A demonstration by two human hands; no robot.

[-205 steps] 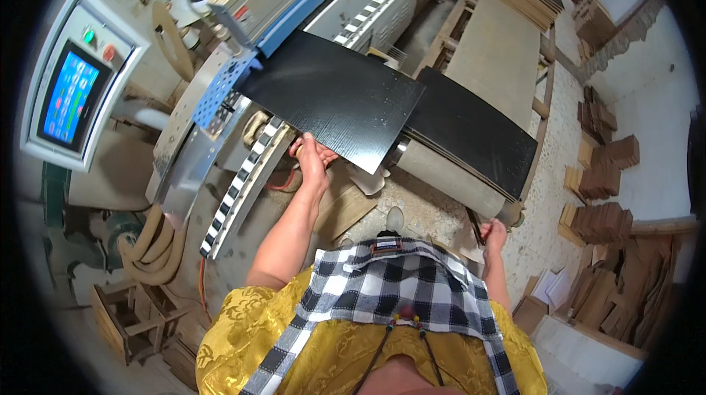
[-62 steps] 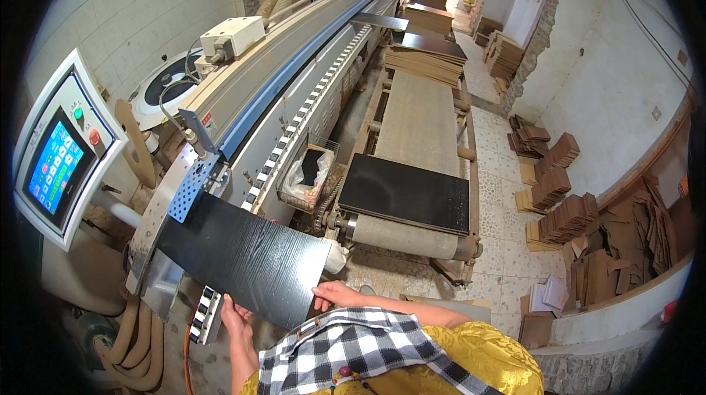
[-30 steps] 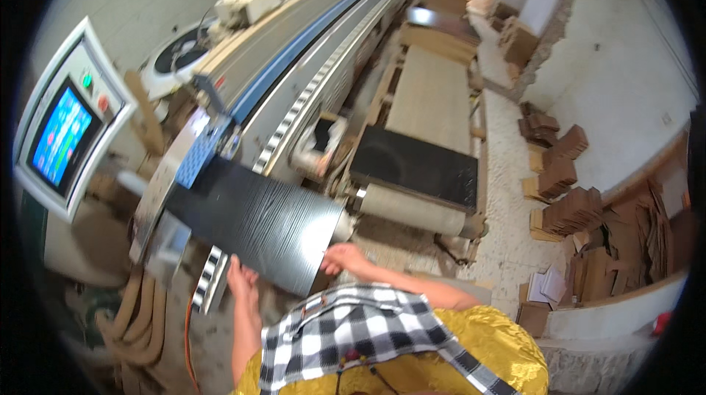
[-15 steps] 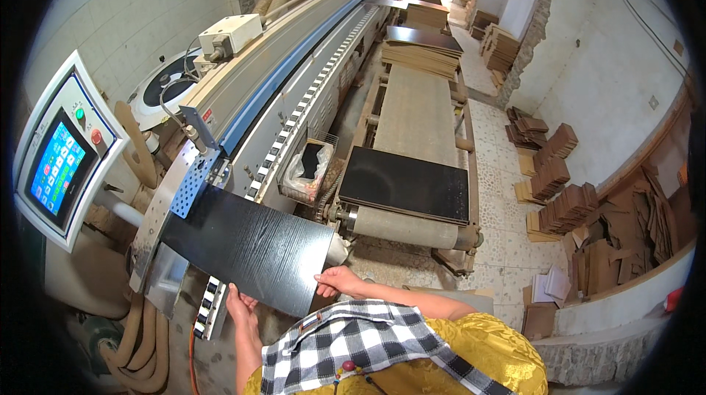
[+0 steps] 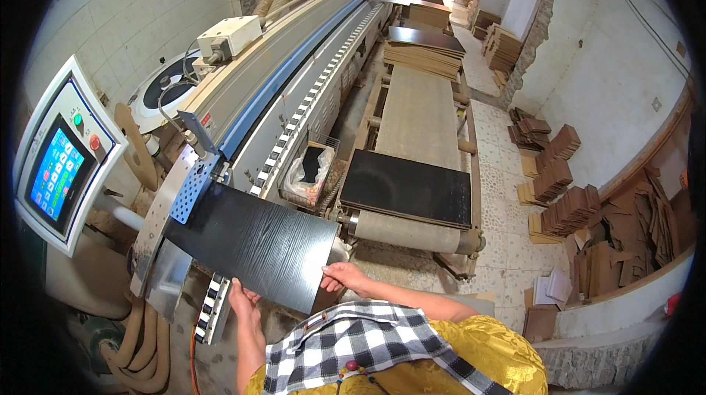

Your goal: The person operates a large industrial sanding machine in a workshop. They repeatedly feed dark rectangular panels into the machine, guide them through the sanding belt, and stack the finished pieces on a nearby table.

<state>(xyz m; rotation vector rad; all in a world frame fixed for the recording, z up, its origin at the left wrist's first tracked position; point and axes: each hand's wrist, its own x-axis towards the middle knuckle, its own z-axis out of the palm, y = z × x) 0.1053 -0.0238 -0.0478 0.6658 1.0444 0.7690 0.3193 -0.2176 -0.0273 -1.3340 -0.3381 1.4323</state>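
Handling a black panel (image 5: 254,244) at the near end of a long machine (image 5: 272,64)

Brought the right hand (image 5: 346,277) over from beside the conveyor roller (image 5: 404,233) to the panel's short free edge since 6.8 s ago. Made almost no further shift in the last 0.5 s. Suggests, as a judgement, control from 2 sides now, with the panel better kept in line.

Pinching that short edge between bent fingers and thumb of the right hand. Keeping the left hand (image 5: 246,301) at the long edge nearest the body, with thumb up against it and fingers bent toward the underside; cannot tell whether gripping or only propping.

Lying with 1 end at or just under a blue perforated plate (image 5: 193,189), and jutting out toward the checked apron (image 5: 368,351). Passing just above a short strip of black and white blocks (image 5: 209,310).

Looking thin, flat and rectangular, with fine wavy ridges like wood grain and a bright, glossy glare near the free end. Contrasting with a smoother, speckled black board (image 5: 406,187) on the dull, tan conveyor belt (image 5: 415,112). Farther along the belt, stacked loosely: brown-edged boards (image 5: 423,60). At lower left, coiled: ribbed beige hoses (image 5: 143,351).
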